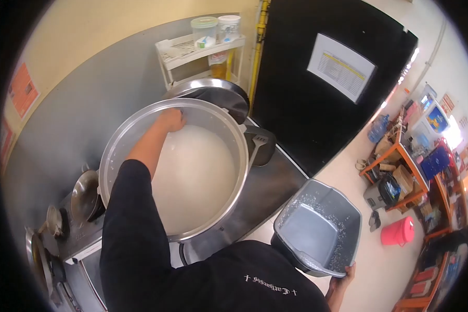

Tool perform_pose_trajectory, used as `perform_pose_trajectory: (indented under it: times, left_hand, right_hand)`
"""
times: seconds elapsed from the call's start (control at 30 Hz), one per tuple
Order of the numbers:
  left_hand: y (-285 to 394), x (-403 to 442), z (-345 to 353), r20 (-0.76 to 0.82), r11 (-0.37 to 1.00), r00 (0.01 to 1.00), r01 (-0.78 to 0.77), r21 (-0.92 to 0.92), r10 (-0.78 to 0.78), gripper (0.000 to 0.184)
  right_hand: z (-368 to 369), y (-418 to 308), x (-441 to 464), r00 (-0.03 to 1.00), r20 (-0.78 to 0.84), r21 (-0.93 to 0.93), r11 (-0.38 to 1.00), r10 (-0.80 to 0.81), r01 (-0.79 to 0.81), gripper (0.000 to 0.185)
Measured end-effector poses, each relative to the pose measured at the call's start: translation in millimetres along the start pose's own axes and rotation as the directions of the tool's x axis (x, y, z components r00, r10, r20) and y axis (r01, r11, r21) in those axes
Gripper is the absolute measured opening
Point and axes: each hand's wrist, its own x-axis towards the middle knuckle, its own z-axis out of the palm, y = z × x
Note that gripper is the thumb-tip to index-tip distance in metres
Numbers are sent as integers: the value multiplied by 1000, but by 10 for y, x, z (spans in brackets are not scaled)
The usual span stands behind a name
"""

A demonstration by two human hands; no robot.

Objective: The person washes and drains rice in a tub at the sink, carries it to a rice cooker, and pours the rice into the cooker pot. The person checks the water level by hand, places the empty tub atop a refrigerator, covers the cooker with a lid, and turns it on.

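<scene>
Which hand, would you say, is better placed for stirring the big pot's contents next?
Probably the left hand: it is inside the pot, whereas the right hand grips the grey tub.

metal pot (213, 116), whitish contents (197, 177); grey tub (309, 231), white-flecked

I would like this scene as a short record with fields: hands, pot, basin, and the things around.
left hand: inside the large metal pot, near its far wall, fingers curled; whether it grips something is unclear
right hand: holding the grey basin at its rim
pot contents: cloudy whitish liquid
basin: tilted, with white grains on its inner walls
beyond the pot: white rack bearing two lidded containers
floor, right side: pink bucket
</scene>
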Motion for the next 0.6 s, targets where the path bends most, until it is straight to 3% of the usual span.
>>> perform_pose_trajectory:
  times: [0.13,0.23,0.33,0.37,0.4,0.43,0.5,0.53,0.6]
  left_hand:
    - [298,-86,141,158,970,974,-187,155,163,41]
    - [363,-221,157,183,965,960,-234,121,209,40]
    - [-128,142,486,41,1000,999,-31,1,31,53]
    - [85,-95,68,118,996,992,53,-75,-44,59]
    - [-316,142,299,164,999,987,3,32,-8,61]
    - [-473,293,345,140,999,990,-16,50,9,61]
    - [-543,341,341,89,994,994,-64,90,56,61]
    - [-528,411,368,82,989,993,-89,121,80,60]
    - [-587,432,434,88,975,991,-120,189,105,60]
  right_hand:
    - [-16,22,-14,998,51,-11,999,-39,39,37]
    - [-105,35,-15,997,58,6,999,-52,51,39]
    - [5,58,-53,995,20,0,995,-96,96,48]
    - [-172,139,46,996,-11,-19,996,-90,90,49]
    - [-31,102,9,995,-77,49,996,-65,69,41]
    - [-272,206,108,998,-16,42,997,-66,66,41]
    - [-38,169,-1,985,-156,-5,997,-77,77,46]
    - [18,96,-95,994,-93,-39,998,-51,48,48]
    - [-80,264,-95,992,-119,22,999,-47,50,46]
